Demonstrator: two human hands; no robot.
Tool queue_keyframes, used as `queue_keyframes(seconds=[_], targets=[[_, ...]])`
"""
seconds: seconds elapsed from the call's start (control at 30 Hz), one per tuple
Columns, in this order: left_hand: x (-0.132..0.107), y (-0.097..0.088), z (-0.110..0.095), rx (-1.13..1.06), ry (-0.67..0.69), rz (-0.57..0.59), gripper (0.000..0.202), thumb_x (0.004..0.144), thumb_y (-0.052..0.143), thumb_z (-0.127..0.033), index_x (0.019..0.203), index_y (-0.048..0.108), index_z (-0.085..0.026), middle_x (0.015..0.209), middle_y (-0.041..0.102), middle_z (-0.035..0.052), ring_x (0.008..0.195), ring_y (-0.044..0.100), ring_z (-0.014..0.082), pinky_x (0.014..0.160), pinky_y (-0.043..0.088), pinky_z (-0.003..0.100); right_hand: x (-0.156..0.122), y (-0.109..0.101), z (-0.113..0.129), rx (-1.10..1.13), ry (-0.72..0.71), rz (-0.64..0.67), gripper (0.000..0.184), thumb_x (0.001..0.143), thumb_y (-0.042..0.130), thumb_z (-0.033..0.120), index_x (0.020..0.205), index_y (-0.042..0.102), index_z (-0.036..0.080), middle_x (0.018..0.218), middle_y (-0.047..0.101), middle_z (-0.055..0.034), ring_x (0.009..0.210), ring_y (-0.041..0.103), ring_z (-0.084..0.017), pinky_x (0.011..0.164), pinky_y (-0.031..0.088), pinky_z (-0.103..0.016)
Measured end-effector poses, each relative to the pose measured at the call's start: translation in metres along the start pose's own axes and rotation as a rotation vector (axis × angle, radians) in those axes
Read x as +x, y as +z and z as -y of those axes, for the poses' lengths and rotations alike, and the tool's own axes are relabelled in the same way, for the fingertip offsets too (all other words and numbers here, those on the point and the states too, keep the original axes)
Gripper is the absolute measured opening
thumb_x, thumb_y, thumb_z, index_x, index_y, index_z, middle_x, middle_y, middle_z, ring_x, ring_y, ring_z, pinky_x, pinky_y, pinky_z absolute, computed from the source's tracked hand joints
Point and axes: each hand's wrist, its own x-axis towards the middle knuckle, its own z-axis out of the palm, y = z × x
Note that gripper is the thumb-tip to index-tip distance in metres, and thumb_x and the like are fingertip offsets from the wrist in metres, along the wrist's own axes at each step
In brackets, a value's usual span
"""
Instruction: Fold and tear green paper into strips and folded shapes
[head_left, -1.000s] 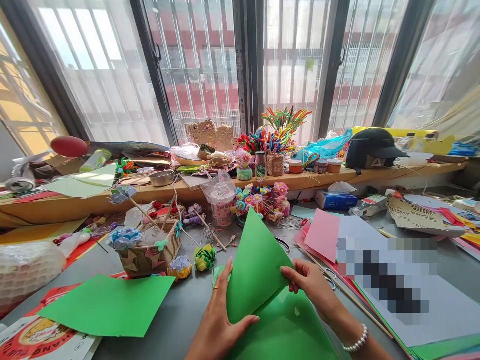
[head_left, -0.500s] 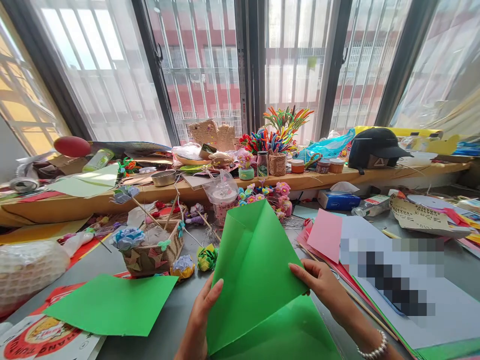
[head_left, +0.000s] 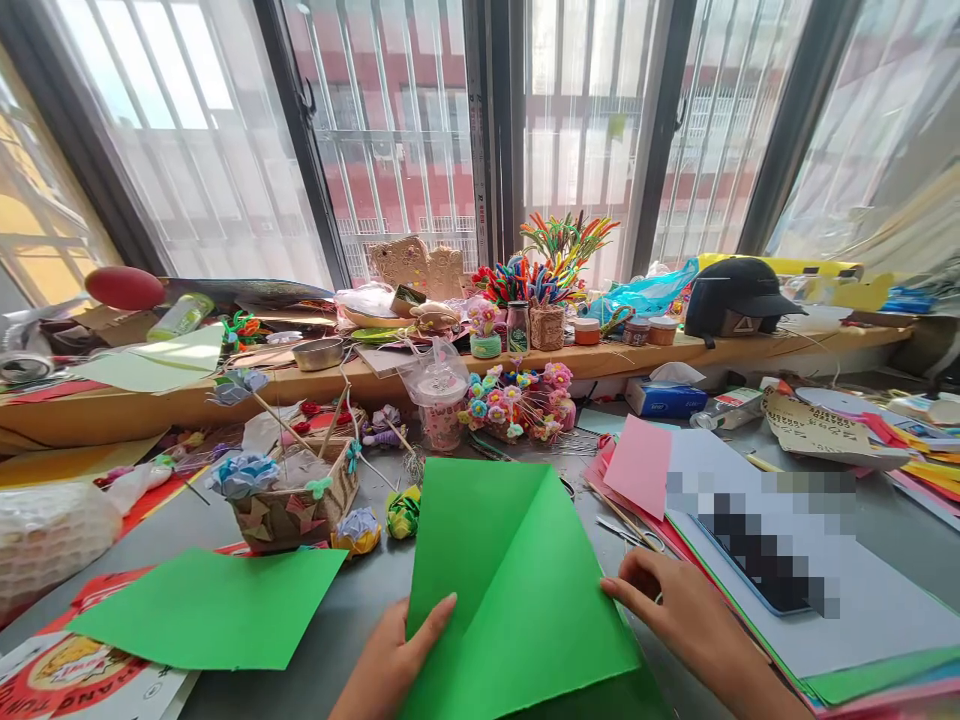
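A green sheet of paper lies nearly flat on the grey table, creased along a diagonal fold. My left hand holds its left edge, thumb on top of the sheet and the fingers hidden beneath. At the sheet's right edge my right hand pinches the paper between thumb and fingers. A second green sheet lies flat to the left, untouched.
A small woven basket with paper flowers stands behind the left sheet. Scissors and a pink sheet lie to the right, beside a stack of papers. Craft flowers and a plastic cup crowd the back.
The green sheet has been unfolded and lowered from upright to almost flat on the table. Both hands came down and outward with its edges.
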Motion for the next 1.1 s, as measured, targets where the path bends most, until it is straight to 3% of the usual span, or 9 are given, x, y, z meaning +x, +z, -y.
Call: queue_keyframes(seconds=[0.1,0.2,0.27,0.4,0.47,0.53,0.7,0.93,1.1], targets=[[-0.006,0.001,0.000,0.265,0.155,0.059,0.035,0.073,0.049,-0.043,0.089,0.066,-0.016,0.093,0.068,0.0044,0.084,0.061,0.0243,0.079,0.046,0.033,-0.003,0.001,0.018,-0.234,-0.207,-0.228,0.025,0.077,0.052,0.034,0.092,0.056,0.014,0.093,0.061,-0.0131,0.089,0.055,-0.026,0.077,0.043,-0.041],[-0.007,0.005,0.007,0.383,0.278,0.109,0.033,0.078,0.043,-0.038,0.097,0.063,-0.019,0.098,0.066,0.0026,0.085,0.061,0.0212,0.077,0.048,0.029,0.002,0.017,0.039,-0.339,-0.483,-0.052,0.036,0.075,0.055,0.037,0.105,0.055,0.016,0.109,0.057,-0.0137,0.100,0.052,-0.028,0.084,0.042,-0.043],[-0.005,0.004,0.020,0.468,0.369,0.112,0.035,0.079,0.043,-0.036,0.105,0.058,-0.019,0.104,0.064,0.0044,0.089,0.061,0.0210,0.078,0.048,0.028,0.009,0.036,0.044,-0.371,-0.624,0.075,0.065,0.066,0.055,0.055,0.118,0.047,0.016,0.124,0.045,-0.0160,0.112,0.040,-0.035,0.090,0.034,-0.053],[-0.008,-0.004,0.045,0.738,0.532,-0.133,0.049,0.081,0.041,-0.032,0.127,0.034,-0.015,0.115,0.056,0.0106,0.101,0.055,0.0221,0.079,0.049,0.029,0.019,0.069,0.032,-0.370,-0.720,0.235,0.088,0.064,0.041,0.069,0.133,0.020,0.020,0.137,0.018,-0.0174,0.121,0.019,-0.040,0.089,0.022,-0.064],[-0.014,-0.006,0.044,0.883,0.610,-0.319,0.060,0.083,0.039,-0.030,0.134,0.012,-0.016,0.125,0.047,0.0119,0.106,0.052,0.0216,0.080,0.048,0.031,0.019,0.077,0.024,-0.367,-0.729,0.265,0.083,0.069,0.037,0.067,0.134,0.015,0.021,0.137,0.014,-0.0165,0.123,0.014,-0.039,0.089,0.018,-0.065],[-0.017,-0.003,0.032,1.063,0.725,-0.470,0.065,0.082,0.041,-0.032,0.135,0.006,-0.016,0.131,0.037,0.0130,0.114,0.043,0.0254,0.087,0.042,0.037,0.018,0.081,0.019,-0.364,-0.746,0.273,0.078,0.073,0.036,0.063,0.135,0.012,0.023,0.138,0.012,-0.0143,0.123,0.011,-0.038,0.090,0.016,-0.065],[-0.006,0.021,0.014,1.335,1.080,-0.189,0.069,0.082,0.036,-0.046,0.135,0.006,-0.014,0.129,0.041,0.0103,0.118,0.037,0.0234,0.093,0.033,0.034,0.015,0.083,0.024,-0.350,-0.806,0.271,0.076,0.078,0.036,0.054,0.135,0.002,0.018,0.140,0.010,-0.0105,0.126,0.007,-0.033,0.095,0.013,-0.060],[0.012,0.031,0.043,1.336,1.048,-0.131,0.080,0.077,0.029,-0.060,0.134,0.004,-0.010,0.129,0.041,0.0143,0.117,0.037,0.0258,0.094,0.028,0.037,0.025,0.067,0.012,-0.306,-0.795,0.370,0.079,0.076,0.040,0.056,0.135,0.004,0.017,0.140,0.008,-0.0066,0.127,0.008,-0.025,0.103,0.012,-0.044],[0.008,0.026,0.041,1.359,0.982,-0.090,0.074,0.078,0.030,-0.059,0.134,0.008,-0.016,0.131,0.037,0.0142,0.117,0.037,0.0290,0.091,0.030,0.040,0.046,0.047,-0.011,-0.406,-0.619,0.260,0.066,0.082,0.031,0.051,0.134,0.012,0.015,0.140,0.011,-0.0081,0.127,0.011,-0.021,0.103,0.015,-0.041]])
